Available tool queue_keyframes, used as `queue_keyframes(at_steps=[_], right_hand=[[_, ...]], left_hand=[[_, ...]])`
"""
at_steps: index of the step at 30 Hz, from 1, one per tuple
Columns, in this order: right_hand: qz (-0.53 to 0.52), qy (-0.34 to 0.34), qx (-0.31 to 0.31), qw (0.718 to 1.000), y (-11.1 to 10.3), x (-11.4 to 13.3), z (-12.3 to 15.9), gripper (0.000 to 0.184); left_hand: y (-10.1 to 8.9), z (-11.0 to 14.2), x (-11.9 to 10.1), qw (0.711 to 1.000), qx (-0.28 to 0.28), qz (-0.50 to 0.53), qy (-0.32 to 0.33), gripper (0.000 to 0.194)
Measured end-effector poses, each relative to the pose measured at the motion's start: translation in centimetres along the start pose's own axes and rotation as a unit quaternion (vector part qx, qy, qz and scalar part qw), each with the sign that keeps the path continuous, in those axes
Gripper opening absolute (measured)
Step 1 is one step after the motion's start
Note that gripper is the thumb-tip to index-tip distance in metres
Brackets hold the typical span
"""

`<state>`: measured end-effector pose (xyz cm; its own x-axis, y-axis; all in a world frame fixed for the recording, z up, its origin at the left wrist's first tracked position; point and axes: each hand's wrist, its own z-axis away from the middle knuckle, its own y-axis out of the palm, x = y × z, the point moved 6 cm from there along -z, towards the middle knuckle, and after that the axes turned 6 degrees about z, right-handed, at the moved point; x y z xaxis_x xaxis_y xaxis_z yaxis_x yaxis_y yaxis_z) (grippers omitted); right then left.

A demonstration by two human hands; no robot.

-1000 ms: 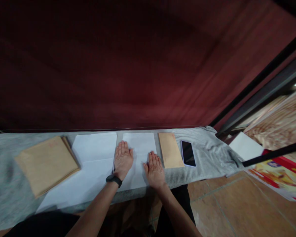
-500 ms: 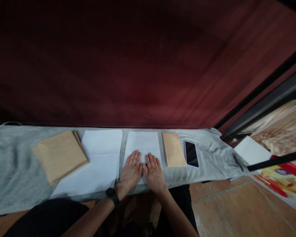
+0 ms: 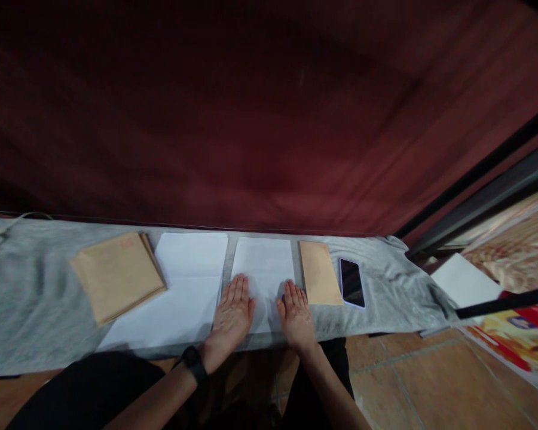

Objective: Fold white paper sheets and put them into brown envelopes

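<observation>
A white sheet of paper [image 3: 263, 263] lies on the grey cloth [image 3: 27, 298] that covers the table. My left hand [image 3: 232, 313] rests flat on the sheet's near left part, fingers stretched out, a black band on its wrist. My right hand [image 3: 297, 315] lies flat on the sheet's near right corner, fingers out too. The hands are a palm's width apart. Neither holds anything. A tan envelope [image 3: 320, 273] lies just right of the sheet.
Left of the sheet lie a larger stack of white paper [image 3: 179, 286] and a pile of tan envelopes [image 3: 116, 275]. A black phone [image 3: 352, 282] sits right of the single envelope. A dark red curtain hangs behind. Tiled floor and a white sheet [image 3: 464, 280] lie right.
My hands slid toward the near edge of the sheet, came together in the middle, then spread apart to its left and right sides. The view shifted slightly.
</observation>
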<state>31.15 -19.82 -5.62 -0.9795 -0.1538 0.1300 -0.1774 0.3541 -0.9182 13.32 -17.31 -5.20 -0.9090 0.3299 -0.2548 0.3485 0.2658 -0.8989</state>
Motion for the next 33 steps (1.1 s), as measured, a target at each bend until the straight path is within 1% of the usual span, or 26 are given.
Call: queue_keyframes(at_steps=[2,4,7,11,14,17,20,23,29,33], right_hand=[[-0.015,0.005,0.008,1.000,-0.1,0.3,-1.7,0.054],[-0.041,-0.009,0.015,0.999,0.1,0.9,-4.1,0.054],[-0.077,-0.026,0.030,0.996,0.9,1.8,-7.8,0.054],[-0.089,-0.023,0.060,0.994,2.8,2.4,-11.7,0.052],[-0.069,-0.024,0.072,0.995,4.1,2.5,-13.5,0.051],[-0.042,-0.031,0.075,0.996,4.9,2.5,-14.4,0.049],[-0.014,-0.027,0.074,0.997,5.6,2.1,-14.8,0.048],[0.008,-0.004,0.069,0.998,6.1,0.9,-15.2,0.049],[0.031,0.067,0.056,0.996,6.6,-2.2,-15.5,0.057],[0.021,0.075,0.029,0.997,6.2,-2.8,-15.8,0.058]], left_hand=[[-0.1,-1.7,-0.6,1.000,0.011,0.003,0.002,0.062],[0.3,-3.9,-1.4,0.999,0.029,0.009,0.016,0.061],[1.7,-7.3,-1.9,0.996,0.072,0.025,0.043,0.058],[3.9,-10.6,-0.8,0.992,0.113,0.027,0.049,0.057],[4.7,-12.1,0.4,0.992,0.115,0.021,0.045,0.057],[4.9,-13.0,1.3,0.994,0.100,0.013,0.033,0.057],[4.9,-13.3,1.8,0.997,0.078,0.006,0.023,0.056],[5.0,-13.3,2.4,0.998,0.057,0.000,0.000,0.058],[5.0,-12.9,3.7,0.998,0.026,-0.020,-0.061,0.062],[4.4,-12.9,4.2,0.996,0.016,-0.026,-0.084,0.062]])
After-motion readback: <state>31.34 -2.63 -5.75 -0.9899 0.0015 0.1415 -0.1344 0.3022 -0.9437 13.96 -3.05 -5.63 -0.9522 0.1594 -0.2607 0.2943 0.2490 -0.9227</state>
